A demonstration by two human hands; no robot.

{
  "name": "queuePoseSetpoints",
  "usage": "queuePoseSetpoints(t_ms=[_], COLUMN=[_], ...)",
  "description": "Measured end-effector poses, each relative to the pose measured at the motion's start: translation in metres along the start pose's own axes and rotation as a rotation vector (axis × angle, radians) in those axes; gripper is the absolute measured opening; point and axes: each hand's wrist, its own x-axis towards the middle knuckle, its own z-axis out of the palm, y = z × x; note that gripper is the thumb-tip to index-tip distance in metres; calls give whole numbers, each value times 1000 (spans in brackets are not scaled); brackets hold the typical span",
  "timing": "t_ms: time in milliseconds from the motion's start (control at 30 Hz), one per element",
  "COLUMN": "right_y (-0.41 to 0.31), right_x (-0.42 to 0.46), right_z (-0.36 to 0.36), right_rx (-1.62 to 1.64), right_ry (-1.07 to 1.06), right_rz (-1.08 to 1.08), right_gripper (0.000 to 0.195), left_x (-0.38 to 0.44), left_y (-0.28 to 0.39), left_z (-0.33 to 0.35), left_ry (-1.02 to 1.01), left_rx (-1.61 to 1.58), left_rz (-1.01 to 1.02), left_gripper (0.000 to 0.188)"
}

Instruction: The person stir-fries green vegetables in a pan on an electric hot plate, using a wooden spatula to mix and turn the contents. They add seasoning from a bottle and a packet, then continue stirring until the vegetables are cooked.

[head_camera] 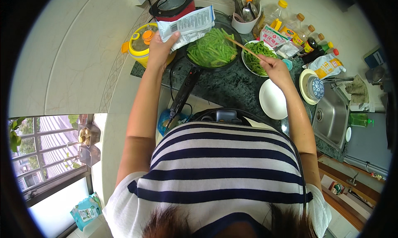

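Observation:
My left hand (160, 48) grips a white plastic packet (191, 23) with blue edging and printed text, tilted over the left rim of a black electric frying pan (192, 61). Cut green stalks (213, 48) fill the pan, and its long black handle (185, 90) points towards me. In my right hand (275, 68) are wooden chopsticks (245, 48); their tips reach the stalks at the pan's right side. Below that hand sits a white bowl of leafy greens (256, 59). Whether anything is coming out of the packet I cannot tell.
A yellow lidded pot (138, 52) and a red cooker (183, 10) stand left of the pan. Behind it are a utensil holder (245, 27) and several bottles (297, 26). A white plate (273, 99), stacked bowls (306, 85) and a steel sink (331, 116) lie to the right.

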Motion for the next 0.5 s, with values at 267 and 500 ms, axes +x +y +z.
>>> queuePoseSetpoints(t_ms=[267,500], right_y=[0,1], right_x=[-3,-1], right_z=[-1,1], right_rx=[24,0], right_ry=[-52,-50], right_rz=[72,41], right_gripper=[28,27], left_x=[0,2], left_y=[-5,-7], left_z=[-2,-5], left_ry=[45,94], left_rx=[56,105], left_rz=[44,10], left_gripper=[30,29])
